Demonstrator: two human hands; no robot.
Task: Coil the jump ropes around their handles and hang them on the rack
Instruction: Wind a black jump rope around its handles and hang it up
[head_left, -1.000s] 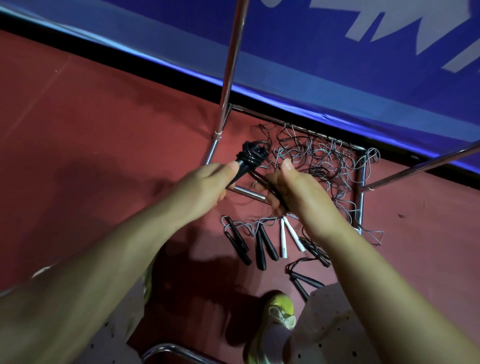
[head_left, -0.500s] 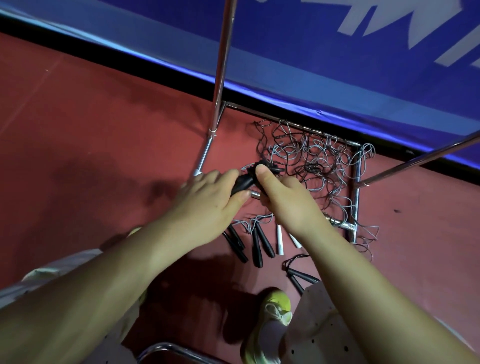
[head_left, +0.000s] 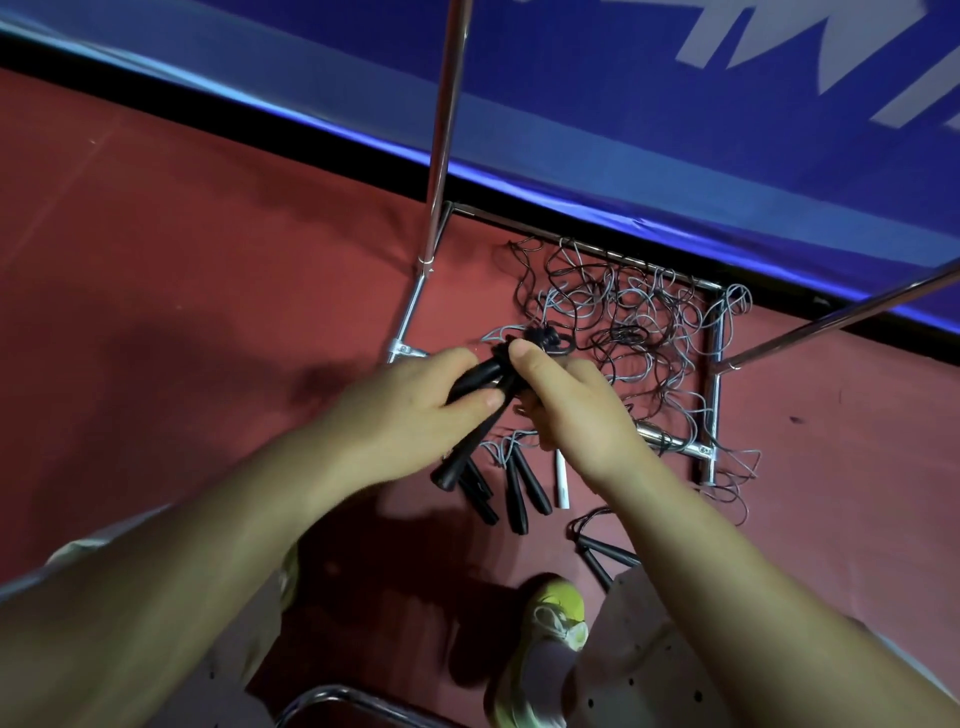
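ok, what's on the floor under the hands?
Loose black handles and one white handle lie below the left hand and right hand, beside tangled ropes. Whatever lies directly beneath the hands is covered.

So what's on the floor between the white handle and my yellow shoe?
In the head view, bare red floor separates the white handle from the yellow shoe; a black-handled rope lies just right of that line.

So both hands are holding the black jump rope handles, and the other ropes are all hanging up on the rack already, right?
Not quite. Both hands, left hand and right hand, do hold the black jump rope handles, but the other ropes are not hung up: the head view shows them tangled on the red floor inside the rack base.
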